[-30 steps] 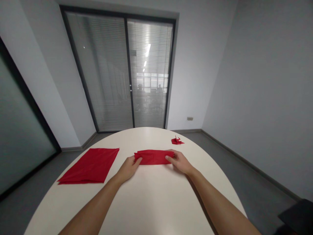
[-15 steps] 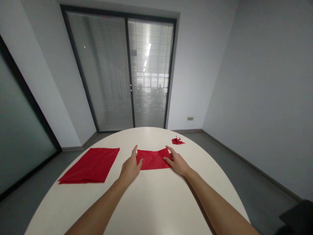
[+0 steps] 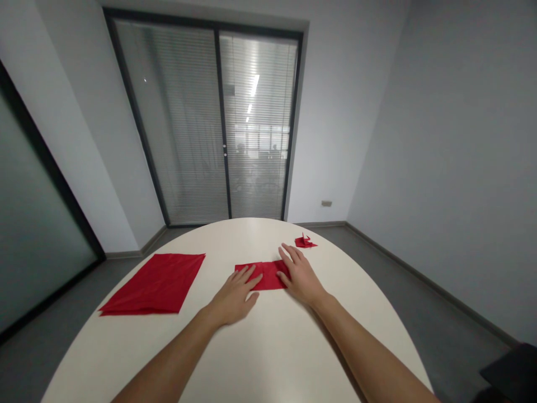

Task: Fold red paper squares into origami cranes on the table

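A folded sheet of red paper [image 3: 269, 275] lies flat as a rectangle in front of me, its long side running left to right. My left hand [image 3: 235, 295] rests over its left part, fingers spread and palm down, with the thumb out on the bare table. Over the right end is my right hand [image 3: 299, 274], its fingers stretched out and apart; the thumb touches the paper. Both hands hide the paper's ends in part. Beyond my right hand sits a small folded red paper crane [image 3: 305, 241].
A stack of larger red paper sheets [image 3: 157, 285] lies to the left on the round white table [image 3: 260, 358]. Past the table's far edge stands a glass door with blinds [image 3: 176, 129]. A dark object [image 3: 514, 372] shows at the lower right.
My left hand has turned palm down and moved onto the paper. My right hand has shifted slightly, opening over the right end. The paper's raised far edge now lies flatter.
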### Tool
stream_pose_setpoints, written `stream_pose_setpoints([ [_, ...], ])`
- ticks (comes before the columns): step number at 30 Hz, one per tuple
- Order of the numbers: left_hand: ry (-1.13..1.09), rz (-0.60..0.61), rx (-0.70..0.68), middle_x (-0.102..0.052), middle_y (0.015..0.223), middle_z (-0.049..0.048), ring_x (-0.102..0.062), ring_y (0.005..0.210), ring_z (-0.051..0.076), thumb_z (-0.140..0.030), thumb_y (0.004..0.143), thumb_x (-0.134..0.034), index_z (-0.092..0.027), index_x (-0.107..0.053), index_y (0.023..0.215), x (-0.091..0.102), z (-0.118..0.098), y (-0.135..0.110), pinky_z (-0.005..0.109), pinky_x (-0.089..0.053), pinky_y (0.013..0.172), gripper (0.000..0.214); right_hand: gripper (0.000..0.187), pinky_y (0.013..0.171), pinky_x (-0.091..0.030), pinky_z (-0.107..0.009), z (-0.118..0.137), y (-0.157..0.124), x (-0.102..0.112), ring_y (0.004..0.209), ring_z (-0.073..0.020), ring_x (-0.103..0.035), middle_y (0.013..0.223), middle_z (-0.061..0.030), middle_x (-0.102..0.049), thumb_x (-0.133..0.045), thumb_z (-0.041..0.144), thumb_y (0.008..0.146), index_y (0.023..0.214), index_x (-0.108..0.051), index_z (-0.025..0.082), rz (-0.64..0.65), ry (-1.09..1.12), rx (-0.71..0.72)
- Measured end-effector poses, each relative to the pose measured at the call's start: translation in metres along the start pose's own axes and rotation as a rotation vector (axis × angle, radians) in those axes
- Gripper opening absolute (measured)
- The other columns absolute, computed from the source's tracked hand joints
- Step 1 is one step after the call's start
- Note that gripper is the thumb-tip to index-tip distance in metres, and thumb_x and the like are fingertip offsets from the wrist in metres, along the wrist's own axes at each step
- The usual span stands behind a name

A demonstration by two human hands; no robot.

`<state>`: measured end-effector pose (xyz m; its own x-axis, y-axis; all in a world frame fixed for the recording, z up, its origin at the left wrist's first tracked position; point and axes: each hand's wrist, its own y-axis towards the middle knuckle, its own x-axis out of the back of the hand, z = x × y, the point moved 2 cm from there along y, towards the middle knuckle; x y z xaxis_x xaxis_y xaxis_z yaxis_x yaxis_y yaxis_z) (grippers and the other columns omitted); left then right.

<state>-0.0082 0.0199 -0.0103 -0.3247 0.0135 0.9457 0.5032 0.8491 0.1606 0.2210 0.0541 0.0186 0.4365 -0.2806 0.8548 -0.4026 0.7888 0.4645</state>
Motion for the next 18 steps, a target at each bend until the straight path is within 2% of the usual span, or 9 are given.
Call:
stream_pose_setpoints([
  [3,0.019,-0.009,-0.025,-0.031,0.163,0.0072,-0.028,0.151,0.029,-0.038,0.102,-0.041,-0.029,-0.041,0.153,-0.001,0.001,0.000,0.055,-0.025,0.122,0.052,0.058,0.124,-0.024,-0.048,0.026,-0.004,-0.003,0.151,-0.0305,-0.024,0.162,-0.0129,-0.033,-0.048,0.039,0.099,0.151,-0.044,0.013,0.088,0.041,0.094],
  [6,0.054,-0.005,-0.063,-0.033,0.163,0.0075,-0.030,0.150,0.028,-0.038,0.102,-0.040,-0.027,-0.043,0.151,-0.003,0.002,0.000,0.052,-0.027,0.122,0.051,0.067,0.124,-0.023,-0.046,0.045,-0.010,-0.013,0.151,-0.0281,-0.026,0.163,-0.0133,-0.029,-0.034,0.052,0.103,0.156,-0.034,0.011,0.309,0.140,0.145],
  [9,0.073,0.022,-0.075,-0.033,0.163,0.0078,-0.028,0.151,0.027,-0.037,0.104,-0.035,-0.026,-0.041,0.153,-0.006,0.004,0.001,0.051,-0.026,0.122,0.051,0.075,0.126,-0.016,-0.049,0.047,-0.014,-0.020,0.154,-0.0286,-0.017,0.166,-0.0117,-0.019,-0.024,0.062,0.102,0.160,-0.022,0.013,0.447,0.171,0.078],
  [13,0.079,0.029,-0.038,-0.031,0.164,0.0069,-0.024,0.153,0.027,-0.041,0.105,-0.028,-0.025,-0.035,0.156,-0.007,0.005,0.002,0.051,-0.021,0.124,0.054,0.086,0.126,-0.012,-0.047,0.036,-0.012,-0.021,0.155,-0.0298,-0.012,0.165,-0.0136,-0.017,-0.020,0.070,0.099,0.159,-0.022,0.008,0.491,0.150,-0.021],
  [18,0.111,0.036,0.056,-0.030,0.164,0.0091,-0.022,0.153,0.028,-0.045,0.105,-0.023,-0.023,-0.036,0.156,-0.001,-0.002,0.002,0.052,-0.019,0.124,0.057,0.089,0.126,-0.008,-0.047,0.022,-0.010,-0.018,0.155,-0.0319,-0.011,0.165,-0.0149,-0.017,-0.020,0.072,0.097,0.159,-0.023,0.008,0.472,0.064,-0.106],
])
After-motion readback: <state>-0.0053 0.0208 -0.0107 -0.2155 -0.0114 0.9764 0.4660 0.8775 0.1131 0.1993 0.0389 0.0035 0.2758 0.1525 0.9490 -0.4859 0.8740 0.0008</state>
